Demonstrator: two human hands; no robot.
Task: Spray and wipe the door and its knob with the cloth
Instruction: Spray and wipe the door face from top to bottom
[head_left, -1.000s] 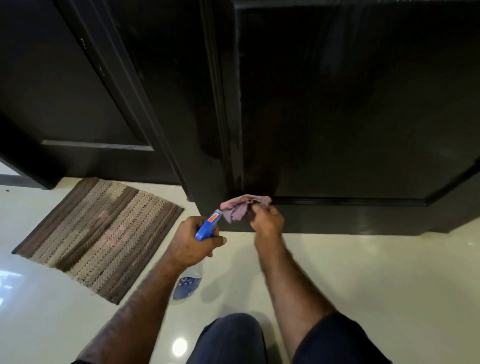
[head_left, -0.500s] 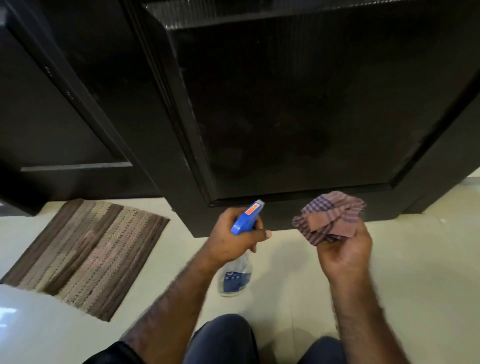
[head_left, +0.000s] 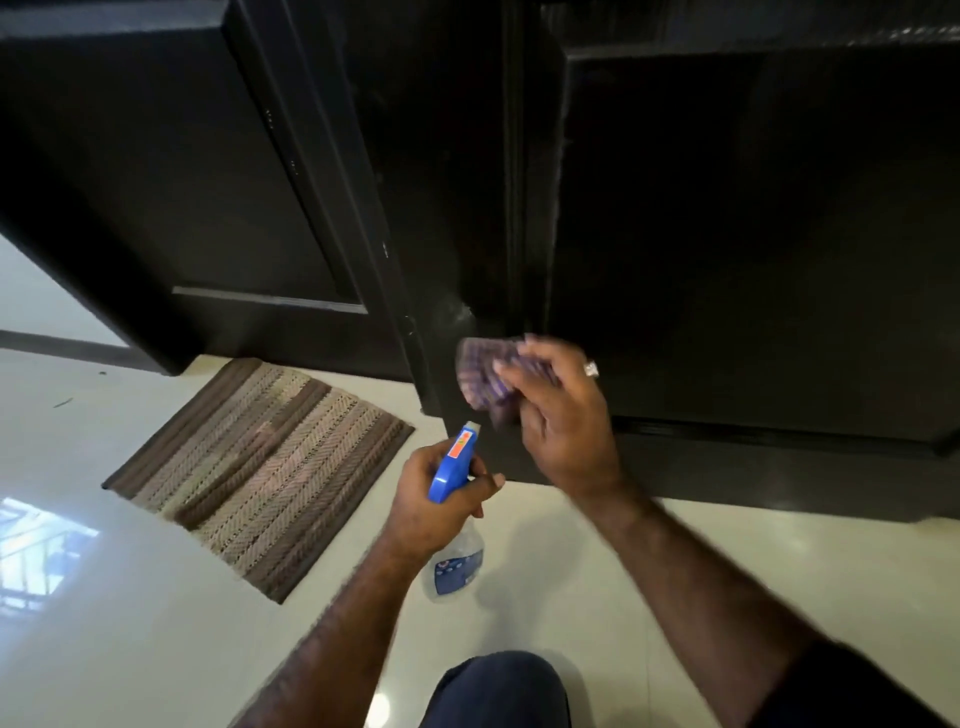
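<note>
The dark door (head_left: 727, 234) fills the upper right, and no knob shows on it. My right hand (head_left: 566, 431) presses a purple checked cloth (head_left: 480, 379) against the door's lower left corner, fingers stretched over it and blurred by motion. A ring is on that hand. My left hand (head_left: 431, 509) grips the blue trigger head of a clear spray bottle (head_left: 451, 467), held just below and left of the cloth with its nozzle pointing up towards the door's lower edge.
Another dark door leaf (head_left: 182, 182) stands at the left. A brown striped mat (head_left: 260, 467) lies on the glossy cream floor (head_left: 701, 571) in front of it. My knee (head_left: 498, 691) in dark trousers is at the bottom centre.
My right hand, which held the bunched cloth away from the door, has moved left and laid it on the door's lower left corner. My left hand keeps its grip on the bottle.
</note>
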